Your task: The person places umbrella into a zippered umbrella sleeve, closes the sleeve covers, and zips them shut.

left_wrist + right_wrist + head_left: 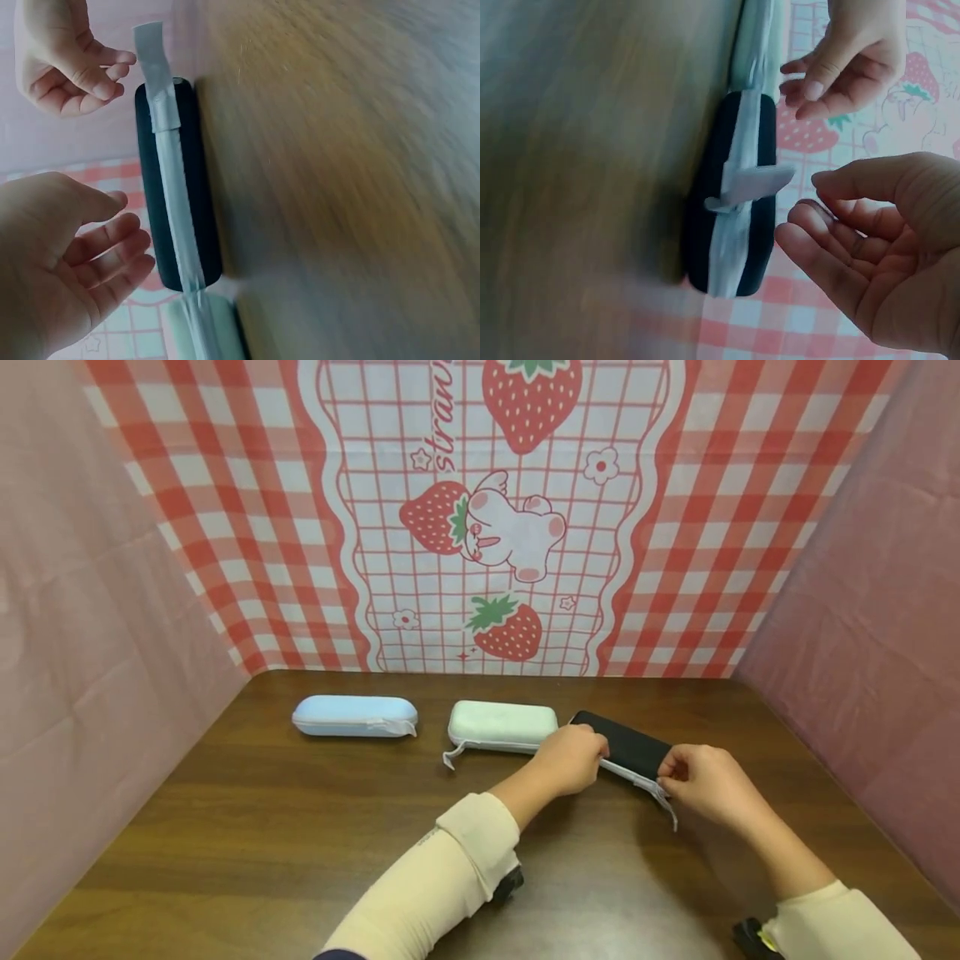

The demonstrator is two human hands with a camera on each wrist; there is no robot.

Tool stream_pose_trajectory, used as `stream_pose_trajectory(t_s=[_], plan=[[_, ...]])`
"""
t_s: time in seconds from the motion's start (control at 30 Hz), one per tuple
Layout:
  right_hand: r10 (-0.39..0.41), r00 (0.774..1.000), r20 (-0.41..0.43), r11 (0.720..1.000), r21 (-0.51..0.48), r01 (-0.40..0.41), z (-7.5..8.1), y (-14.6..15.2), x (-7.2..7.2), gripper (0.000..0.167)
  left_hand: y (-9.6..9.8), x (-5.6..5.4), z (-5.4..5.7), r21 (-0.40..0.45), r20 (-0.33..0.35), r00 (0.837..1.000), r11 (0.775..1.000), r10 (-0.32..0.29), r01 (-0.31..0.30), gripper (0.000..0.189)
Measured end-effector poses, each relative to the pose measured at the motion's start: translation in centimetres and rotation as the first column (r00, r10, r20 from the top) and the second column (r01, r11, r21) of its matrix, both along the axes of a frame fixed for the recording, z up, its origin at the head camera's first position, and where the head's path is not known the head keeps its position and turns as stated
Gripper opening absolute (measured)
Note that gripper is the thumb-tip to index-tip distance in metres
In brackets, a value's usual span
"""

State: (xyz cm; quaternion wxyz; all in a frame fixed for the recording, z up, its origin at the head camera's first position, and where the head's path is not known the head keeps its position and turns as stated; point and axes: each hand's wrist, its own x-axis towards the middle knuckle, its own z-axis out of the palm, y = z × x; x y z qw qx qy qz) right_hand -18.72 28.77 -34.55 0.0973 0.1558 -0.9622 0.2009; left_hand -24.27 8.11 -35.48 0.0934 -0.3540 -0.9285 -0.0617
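A black zip case point(630, 745) lies slanted at the right of the table. Along its front runs a pale zipper strip point(176, 191), with a loose white tab point(757, 184) hanging near the right end. My left hand point(572, 758) is at the case's left part; the left wrist view shows its fingers loosely bent beside the case, holding nothing. At the right end is my right hand point(708, 787), close to the tab. Seen from the right wrist, its thumb and fingers are apart, with a gap between them and the tab.
A pale green zip case point(501, 722) stands just left of the black one, partly behind my left hand. Further left lies a light blue case point(352, 713). Behind the wooden table point(300, 827) hangs a strawberry-print cloth point(517, 635); pink cloth point(847, 635) closes the sides.
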Motion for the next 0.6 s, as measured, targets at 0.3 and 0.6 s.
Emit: stream_pose_trajectory(t_s=[0.3, 0.6], plan=[[0.102, 0.987, -0.126, 0.994, -0.025, -0.106, 0.9, -2.4, 0.5, 0.02, -4.5, 1.4, 0.5, 0.122, -0.088, 0.994, 0.99, -0.061, 0.072, 0.01], [0.155, 0.957, -0.245, 0.986, -0.019, -0.164, 1.7, -4.4, 1.7, 0.024, -10.2, 3.5, 0.5, 0.296, -0.127, 0.991, 0.952, -0.037, 0.074, 0.003]])
